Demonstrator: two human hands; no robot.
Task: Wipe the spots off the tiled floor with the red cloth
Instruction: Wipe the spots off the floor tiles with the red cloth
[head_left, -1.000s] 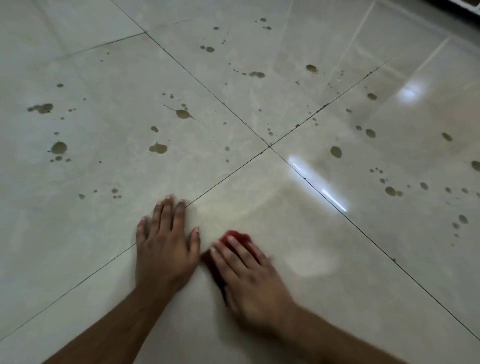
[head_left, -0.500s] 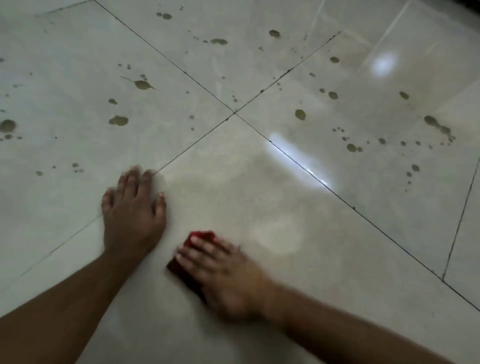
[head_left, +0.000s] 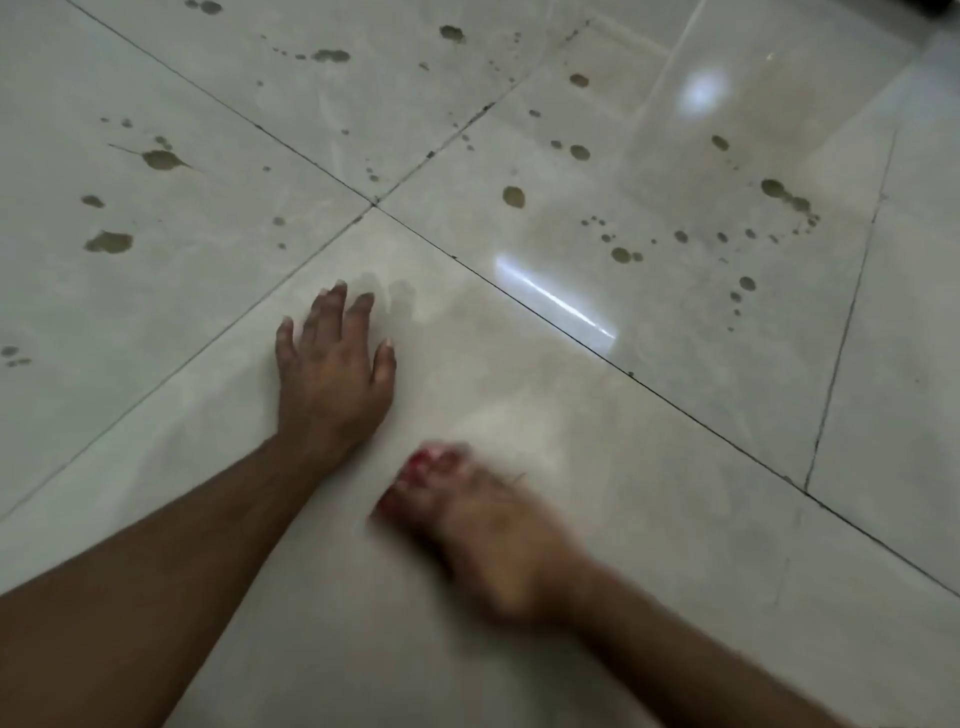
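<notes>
1. Head view, only one camera here: the left hand (head_left: 332, 374) is planted flat on the tiled floor (head_left: 675, 545), palm down, fingers spread apart, holding nothing.
2. The right hand (head_left: 488, 525) is just beside it, lower and to the right, and pretty motion-blurred. It's pressed down on top of the red cloth (head_left: 415, 480), with the fingers covering most of it. Can't really tell if they're curled around it or just lying flat on it.
3. Only bits of the cloth peek out, red at the fingertips and along the left edge of that hand.
4. Both hands sit on the near tile, which looks clean and glossy.
5. The brownish spots (head_left: 513, 196) are scattered over the three tiles farther away, past the grout cross (head_left: 374, 204), well apart from the cloth. One big blotch (head_left: 110, 242) is off to the left.
</notes>
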